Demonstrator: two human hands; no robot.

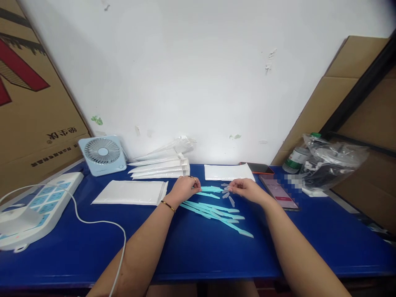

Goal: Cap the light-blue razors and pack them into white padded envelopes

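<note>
My left hand (186, 188) is closed around the handle end of a turquoise eyebrow razor (211, 189), which points to the right. Whether it grips more than one is hard to tell. My right hand (246, 190) pinches at a small clear blade cap (226, 191), close to the razor's tip. Around those fingertips lie several loose clear caps (232, 201). Another turquoise razor (210, 195) rests just below the held one. Nearer to me, several razors with clear caps on their tips (221, 213) fan out on the blue table (216, 255).
White padded packets lie at the left (128, 192), in a stack (161, 168) and by the wall (229, 172). A small fan (103, 154) and power strip (46, 206) stand left, with a white cable crossing my left forearm. Phones (280, 192), a bottle (295, 159) and plastic bag (334, 165) sit right.
</note>
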